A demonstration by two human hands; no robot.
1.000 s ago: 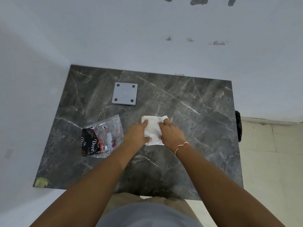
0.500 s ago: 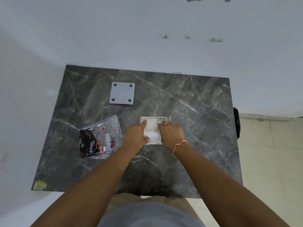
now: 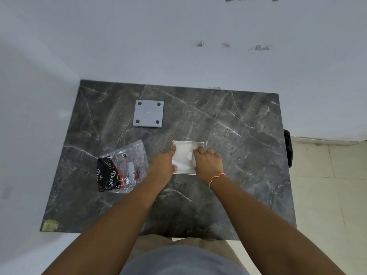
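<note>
A white square box [image 3: 187, 142] sits flat on the dark marbled table [image 3: 244, 159], a little nearer the person than the table's middle, and a white sheet [image 3: 184, 155] lies inside it, filling it almost to the thin rim. The box lies directly between the two hands, which close in on it from either side. The left hand [image 3: 161, 165] lies against the box's left side. Its forefinger is stretched forward along the left rim and its thumb tip rests on the sheet near the box's near left corner. Its fingers look fairly straight, pressing rather than gripping. The right hand [image 3: 208, 162] covers the box's right side, knuckles up and fingers bent, with the fingertips on the sheet just inside the right rim. A small fold of the sheet rises beside them, but I cannot tell whether this hand pinches the fold or only presses on it. A red and white thread band [image 3: 217, 177] circles the right wrist. Just left of the left hand lies a clear plastic packet [image 3: 121, 167] with black and red print, close to the wrist but apart from the box. Farther back and to the left, well apart from both hands, a grey plate [image 3: 148, 114] with four dark holes lies flat. A yellowish patch of tape [image 3: 49, 225] marks the table's near left corner, and a black object [image 3: 288, 147] hangs at its right edge. A white wall [image 3: 178, 46] stands behind the table and a pale tiled floor [image 3: 327, 185] lies to its right.
</note>
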